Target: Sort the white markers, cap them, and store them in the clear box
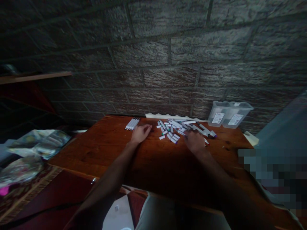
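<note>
My left hand (pixel 140 133) rests on the wooden table with its fingers curled in, and nothing shows between them. Just beyond it, a neat row of white markers (pixel 131 124) with dark ends lies side by side. My right hand (pixel 196 141) reaches down into a loose pile of white markers (pixel 171 127) with coloured ends. Its fingers are closed at the pile's near edge, by a marker (pixel 181 132) that meets the fingertips. The back of the hand hides part of the grip and some markers under it.
Two joined clear plastic containers (pixel 229 115) with labels stand at the table's back right. A white wavy-edged strip (pixel 168 116) lies along the brick wall (pixel 155 76). Plastic bags (pixel 40 143) lie left of the wooden table (pixel 96 150). A shelf (pixel 35 77) juts out at left.
</note>
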A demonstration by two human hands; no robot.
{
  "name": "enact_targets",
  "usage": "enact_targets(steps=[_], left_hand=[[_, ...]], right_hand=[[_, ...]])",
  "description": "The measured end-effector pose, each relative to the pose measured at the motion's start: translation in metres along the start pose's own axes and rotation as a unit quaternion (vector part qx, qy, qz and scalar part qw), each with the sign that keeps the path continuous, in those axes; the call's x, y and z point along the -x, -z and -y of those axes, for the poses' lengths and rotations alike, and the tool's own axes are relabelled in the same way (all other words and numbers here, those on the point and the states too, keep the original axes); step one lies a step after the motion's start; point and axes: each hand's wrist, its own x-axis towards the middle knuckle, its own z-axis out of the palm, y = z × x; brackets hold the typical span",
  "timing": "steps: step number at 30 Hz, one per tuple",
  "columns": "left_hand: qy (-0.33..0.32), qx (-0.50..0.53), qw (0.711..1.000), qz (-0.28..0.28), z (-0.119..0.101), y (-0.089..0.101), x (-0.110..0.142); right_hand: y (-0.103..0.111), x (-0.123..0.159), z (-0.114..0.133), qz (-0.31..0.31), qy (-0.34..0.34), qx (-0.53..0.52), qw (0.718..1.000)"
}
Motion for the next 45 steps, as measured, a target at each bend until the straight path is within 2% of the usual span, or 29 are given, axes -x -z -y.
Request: enact_targets(steps=[3,6,16,20,23,26,30,32,36,39,43,45], left_hand=[[-0.027,0.021,0.997,0.063,-0.006,-0.007,0.002],[-0.041,0.029,0.994,0.098,-0.008,-0.009,0.004],[-0.055,0.081,0.99,0.102,-0.01,-0.01,0.007],[-0.058,0.094,0.99,0.091,-0.009,-0.012,0.006],[-0.043,0.157,0.984,0.072,-0.013,-0.016,0.006],[-0.011,0.281,0.958,0.062,-0.021,-0.021,0.006],[0.03,0.416,0.897,0.147,-0.038,-0.023,0.006],[0.038,0.45,0.876,0.168,-0.046,-0.021,0.006],[0.054,0.48,0.861,0.159,-0.054,-0.016,0.007],[0.084,0.499,0.847,0.161,-0.055,-0.017,0.009],[0.121,0.54,0.815,0.171,-0.055,-0.021,0.008],[0.14,0.547,0.81,0.161,-0.053,-0.021,0.005]], right_hand=[[-0.002,-0.001,-0.003,0.006,0.008,0.005,1.0],[-0.003,-0.003,-0.008,0.012,0.012,0.02,1.0],[-0.011,-0.003,-0.01,0.016,0.021,0.022,0.999],[-0.013,-0.006,-0.012,-0.055,0.053,-0.053,0.996],[-0.014,-0.006,-0.008,-0.127,0.074,-0.16,0.976],[-0.014,-0.001,0.005,-0.184,0.099,-0.251,0.945],[-0.014,0.007,0.027,-0.213,0.132,-0.299,0.921],[-0.014,0.01,0.035,-0.196,0.145,-0.3,0.922],[-0.014,0.014,0.038,-0.161,0.158,-0.282,0.933],[-0.014,0.014,0.036,-0.156,0.157,-0.282,0.933],[-0.014,0.014,0.037,-0.158,0.179,-0.295,0.925],[-0.013,0.013,0.037,-0.162,0.18,-0.307,0.92]])
